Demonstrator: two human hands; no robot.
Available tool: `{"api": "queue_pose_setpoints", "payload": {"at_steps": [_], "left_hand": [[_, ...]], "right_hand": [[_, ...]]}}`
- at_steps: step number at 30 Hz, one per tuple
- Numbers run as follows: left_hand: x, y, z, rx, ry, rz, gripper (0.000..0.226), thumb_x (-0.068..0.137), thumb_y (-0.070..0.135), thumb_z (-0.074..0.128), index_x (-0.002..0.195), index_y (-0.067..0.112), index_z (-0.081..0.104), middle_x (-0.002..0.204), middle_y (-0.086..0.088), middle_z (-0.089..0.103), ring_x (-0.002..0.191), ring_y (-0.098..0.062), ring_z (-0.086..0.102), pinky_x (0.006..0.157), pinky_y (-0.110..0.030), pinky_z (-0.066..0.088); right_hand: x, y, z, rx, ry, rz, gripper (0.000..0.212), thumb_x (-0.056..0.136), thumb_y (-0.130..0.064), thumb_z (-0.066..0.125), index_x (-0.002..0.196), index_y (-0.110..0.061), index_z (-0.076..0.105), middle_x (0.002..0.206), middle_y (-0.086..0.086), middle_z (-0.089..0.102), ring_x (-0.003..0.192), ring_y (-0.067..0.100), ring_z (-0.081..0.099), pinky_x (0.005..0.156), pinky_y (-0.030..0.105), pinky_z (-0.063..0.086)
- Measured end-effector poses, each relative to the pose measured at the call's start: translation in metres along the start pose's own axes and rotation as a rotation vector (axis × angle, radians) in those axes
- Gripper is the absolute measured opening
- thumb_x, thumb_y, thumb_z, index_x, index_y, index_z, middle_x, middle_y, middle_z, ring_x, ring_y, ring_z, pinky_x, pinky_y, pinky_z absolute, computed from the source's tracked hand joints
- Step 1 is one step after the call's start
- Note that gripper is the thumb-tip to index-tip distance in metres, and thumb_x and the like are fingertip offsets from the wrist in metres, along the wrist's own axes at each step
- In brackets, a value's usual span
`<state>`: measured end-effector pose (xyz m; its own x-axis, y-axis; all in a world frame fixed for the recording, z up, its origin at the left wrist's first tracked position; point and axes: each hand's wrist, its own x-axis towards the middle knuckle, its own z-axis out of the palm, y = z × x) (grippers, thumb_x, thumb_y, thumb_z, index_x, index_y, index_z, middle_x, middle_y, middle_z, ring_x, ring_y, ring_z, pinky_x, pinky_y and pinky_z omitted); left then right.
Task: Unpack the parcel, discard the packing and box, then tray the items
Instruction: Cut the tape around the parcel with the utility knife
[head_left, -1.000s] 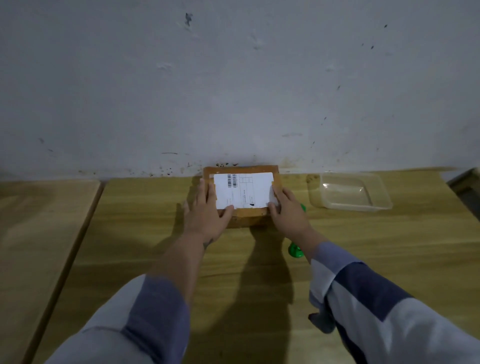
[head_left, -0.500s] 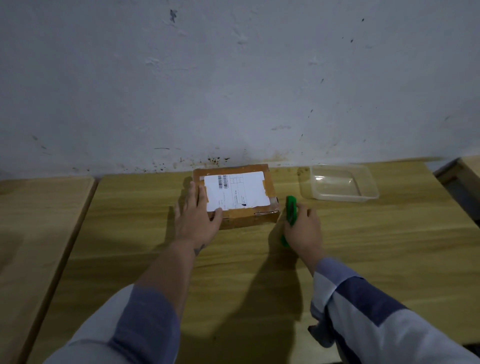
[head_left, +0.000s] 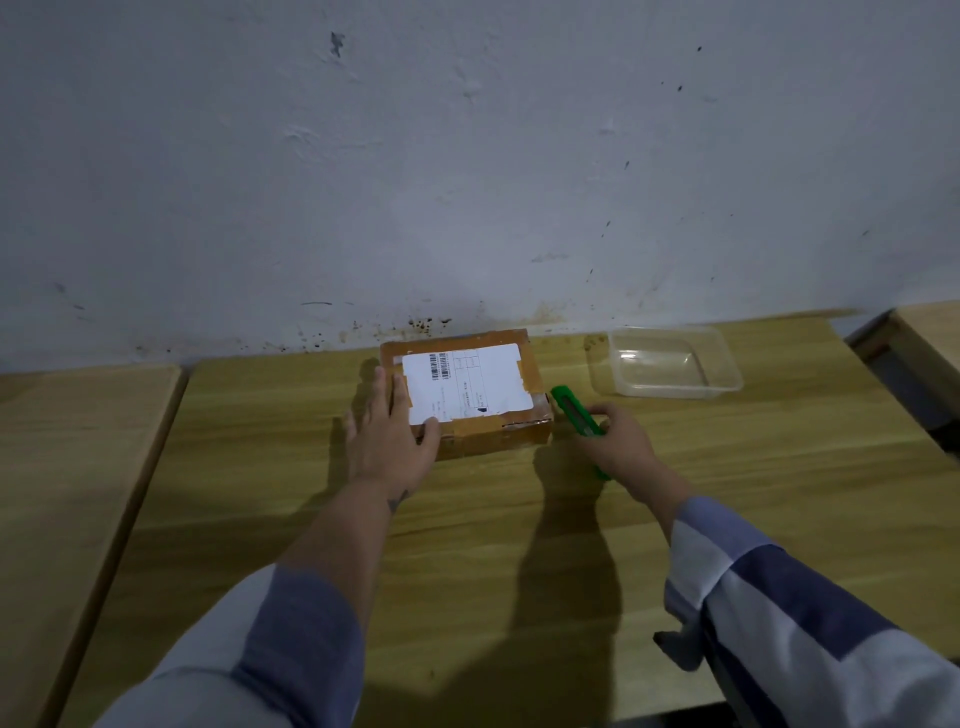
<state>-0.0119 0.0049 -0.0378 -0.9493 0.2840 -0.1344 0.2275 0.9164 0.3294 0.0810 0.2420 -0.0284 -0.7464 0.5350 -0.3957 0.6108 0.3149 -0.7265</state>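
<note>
Left hand flat, fingers spread, pressing near-left corner of taped parcel on tabletop. Right hand closed around green utility knife, grip tight on handle, tip just beside parcel's right side. Clear plastic tray beyond right grip, near wall, well apart from parcel.

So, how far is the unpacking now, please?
Nothing is finished yet: the cardboard box lies sealed, tape and label intact. In hand: the left hand presses flat on the box, and the right hand has its grip on a green cutter beside the box's right edge. Left: cutting the tape, removing the contents, discarding packing and box, then filling the clear tray, which holds nothing.
</note>
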Motion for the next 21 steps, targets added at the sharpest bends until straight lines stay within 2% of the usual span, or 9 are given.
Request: {"api": "queue_pose_setpoints", "payload": {"at_steps": [5, 8, 11, 14, 16, 18, 21], "left_hand": [[-0.001, 0.0, 0.0, -0.015, -0.01, -0.004, 0.071, 0.098, 0.05, 0.028, 0.153, 0.018, -0.003, 0.16, -0.003, -0.018, 0.148, -0.023, 0.0, 0.12, -0.049, 0.001], [-0.001, 0.001, 0.0, -0.032, -0.006, 0.003, 0.071, 0.098, 0.05, 0.029, 0.153, 0.018, -0.003, 0.16, -0.003, -0.017, 0.148, -0.024, 0.001, 0.12, -0.049, 0.001], [0.003, 0.001, -0.001, -0.038, 0.009, 0.007, 0.071, 0.098, 0.05, 0.029, 0.153, 0.018, -0.002, 0.16, -0.003, -0.017, 0.148, -0.024, 0.001, 0.12, -0.049, 0.001], [0.003, 0.001, 0.0, -0.021, 0.009, 0.006, 0.071, 0.098, 0.051, 0.028, 0.153, 0.018, -0.002, 0.16, -0.003, -0.017, 0.148, -0.024, 0.002, 0.12, -0.049, 0.001], [0.001, 0.001, 0.002, -0.012, 0.002, 0.009, 0.071, 0.098, 0.051, 0.028, 0.153, 0.018, -0.003, 0.16, -0.004, -0.017, 0.148, -0.024, 0.001, 0.12, -0.049, 0.001], [0.0, 0.001, 0.001, -0.006, -0.004, 0.011, 0.071, 0.098, 0.051, 0.027, 0.153, 0.018, -0.004, 0.16, -0.004, -0.017, 0.148, -0.024, 0.001, 0.12, -0.049, 0.001], [0.002, 0.001, -0.001, -0.005, 0.002, 0.011, 0.071, 0.098, 0.051, 0.027, 0.153, 0.018, -0.004, 0.16, -0.004, -0.018, 0.148, -0.025, 0.001, 0.12, -0.049, 0.001]], "right_hand": [[-0.003, -0.016, -0.012, 0.246, -0.073, 0.048, 0.05, 0.091, -0.004, 0.054, 0.135, -0.024, 0.039, 0.098, 0.006, 0.053, 0.07, 0.02, 0.058, 0.055, 0.032, 0.053], [-0.006, -0.028, -0.017, 0.29, -0.123, 0.078, 0.054, 0.092, -0.002, 0.052, 0.136, -0.028, 0.034, 0.097, 0.008, 0.052, 0.065, 0.016, 0.053, 0.052, 0.029, 0.049], [-0.005, -0.039, -0.019, 0.32, -0.21, 0.064, 0.072, 0.089, 0.005, 0.051, 0.144, -0.032, 0.024, 0.103, 0.01, 0.049, 0.075, 0.02, 0.051, 0.06, 0.032, 0.05], [-0.007, -0.043, -0.017, 0.336, -0.304, 0.027, 0.09, 0.085, 0.016, 0.048, 0.149, -0.033, 0.009, 0.117, 0.012, 0.041, 0.087, 0.024, 0.048, 0.068, 0.033, 0.052], [-0.009, -0.043, -0.013, 0.356, -0.307, 0.023, 0.086, 0.088, 0.014, 0.045, 0.15, -0.031, 0.006, 0.115, 0.012, 0.041, 0.081, 0.022, 0.046, 0.068, 0.033, 0.051], [-0.009, -0.044, -0.008, 0.316, -0.246, 0.012, 0.076, 0.094, 0.006, 0.041, 0.15, -0.032, 0.007, 0.103, 0.01, 0.046, 0.072, 0.018, 0.044, 0.063, 0.032, 0.047], [-0.007, -0.045, -0.002, 0.276, -0.137, -0.013, 0.066, 0.097, -0.001, 0.038, 0.15, -0.033, 0.013, 0.101, 0.007, 0.047, 0.064, 0.014, 0.041, 0.053, 0.027, 0.041]]}}
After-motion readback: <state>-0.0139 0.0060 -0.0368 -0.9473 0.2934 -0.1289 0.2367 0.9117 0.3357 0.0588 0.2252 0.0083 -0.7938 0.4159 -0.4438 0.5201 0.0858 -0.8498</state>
